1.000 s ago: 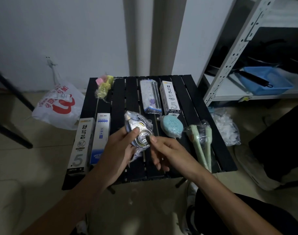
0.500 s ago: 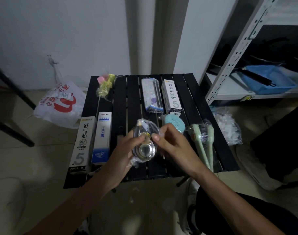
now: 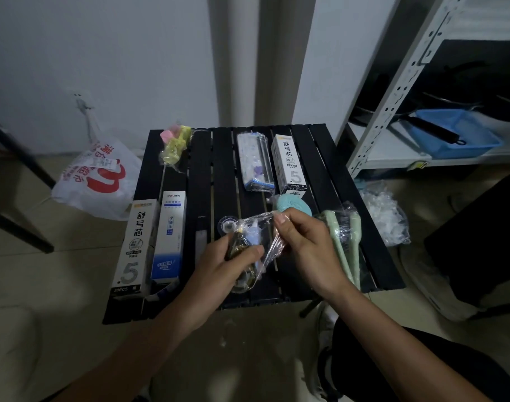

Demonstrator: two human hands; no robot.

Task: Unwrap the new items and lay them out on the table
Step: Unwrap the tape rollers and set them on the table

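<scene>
Over the front middle of the black slatted table (image 3: 329, 158), my left hand (image 3: 219, 274) grips a small correction-tape dispenser (image 3: 249, 242) still in clear plastic film. My right hand (image 3: 309, 248) pinches that clear wrap (image 3: 265, 224) at its top and stretches it up and to the right. A round clear piece (image 3: 227, 226) lies on the table just behind the dispenser. Much of the dispenser is hidden by my fingers.
On the table lie two white boxes (image 3: 138, 245) at the left, a pink and yellow packet (image 3: 174, 145), a wrapped pack (image 3: 255, 163), another white box (image 3: 290, 163), a teal round item (image 3: 290, 204) and wrapped green tools (image 3: 342, 242). A white shopping bag (image 3: 97, 175) lies left; a shelf (image 3: 393, 91) stands right.
My hands have dropped lower over the table. My right hand now pulls the film away from the dispenser, stretching it open, where before it only touched the package.
</scene>
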